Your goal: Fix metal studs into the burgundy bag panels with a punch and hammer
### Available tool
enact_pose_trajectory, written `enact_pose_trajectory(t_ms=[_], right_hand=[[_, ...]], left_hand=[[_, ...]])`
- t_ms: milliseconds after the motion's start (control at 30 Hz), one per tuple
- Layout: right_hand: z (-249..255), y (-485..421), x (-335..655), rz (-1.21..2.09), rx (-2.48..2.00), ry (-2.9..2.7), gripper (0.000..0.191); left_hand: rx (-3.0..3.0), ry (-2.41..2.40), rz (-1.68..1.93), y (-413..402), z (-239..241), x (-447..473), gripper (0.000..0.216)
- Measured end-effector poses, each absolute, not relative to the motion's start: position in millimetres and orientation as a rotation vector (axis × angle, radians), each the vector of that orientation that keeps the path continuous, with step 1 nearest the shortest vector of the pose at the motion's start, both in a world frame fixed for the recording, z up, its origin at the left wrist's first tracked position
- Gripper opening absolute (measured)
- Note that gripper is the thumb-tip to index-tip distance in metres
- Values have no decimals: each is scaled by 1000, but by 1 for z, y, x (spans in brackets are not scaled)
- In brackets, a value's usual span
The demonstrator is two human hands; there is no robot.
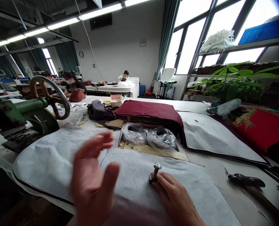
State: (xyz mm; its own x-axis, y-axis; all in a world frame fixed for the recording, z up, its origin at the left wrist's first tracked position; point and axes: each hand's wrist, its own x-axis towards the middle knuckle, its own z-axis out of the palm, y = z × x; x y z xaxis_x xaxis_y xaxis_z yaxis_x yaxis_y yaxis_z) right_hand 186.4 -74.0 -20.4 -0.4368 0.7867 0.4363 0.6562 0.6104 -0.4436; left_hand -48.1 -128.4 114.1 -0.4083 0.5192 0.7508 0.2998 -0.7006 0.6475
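My left hand (91, 175) is raised above the table with palm and fingers stretched out, holding nothing. My right hand (174, 194) rests on a sheet of pale grey fabric (134, 169), its fingertips pinching the base of a small upright metal punch (155, 172) that stands on the fabric. A second pale fabric piece (52, 157) lies to the left, under my left hand.
A hammer (246, 181) lies at the right on the table. Two clear plastic bags (149, 135) and a stack of maroon fabric (151, 113) sit behind. A green hand press (33, 113) stands at left. Potted plant (233, 81) at right. People sit at far tables.
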Motion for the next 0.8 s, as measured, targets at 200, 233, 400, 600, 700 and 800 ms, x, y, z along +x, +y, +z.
enact_pose_trajectory(t_ms=[200, 233, 400, 600, 700, 800], right_hand=[[-20, -73, 186, 282, -1119, -2236, 18], [-20, -73, 186, 287, -1123, -2240, 18], [-21, -73, 187, 303, -1148, -2249, 21], [-22, -73, 188, 377, -1171, -2258, 23], [-23, -73, 188, 399, -1178, -2260, 22], [-25, -73, 189, 374, -1184, -2252, 20]], left_hand=[[1575, 1409, 1531, -94, 36, -35, 27], [1562, 1414, 1517, -94, 33, -37, 28], [1624, 1469, 1435, -99, 35, -47, 30], [1757, 1316, 1259, -103, 14, -28, 29], [1821, 1233, 1367, -109, 43, -35, 31], [1852, 1203, 1746, -129, 97, -60, 42]])
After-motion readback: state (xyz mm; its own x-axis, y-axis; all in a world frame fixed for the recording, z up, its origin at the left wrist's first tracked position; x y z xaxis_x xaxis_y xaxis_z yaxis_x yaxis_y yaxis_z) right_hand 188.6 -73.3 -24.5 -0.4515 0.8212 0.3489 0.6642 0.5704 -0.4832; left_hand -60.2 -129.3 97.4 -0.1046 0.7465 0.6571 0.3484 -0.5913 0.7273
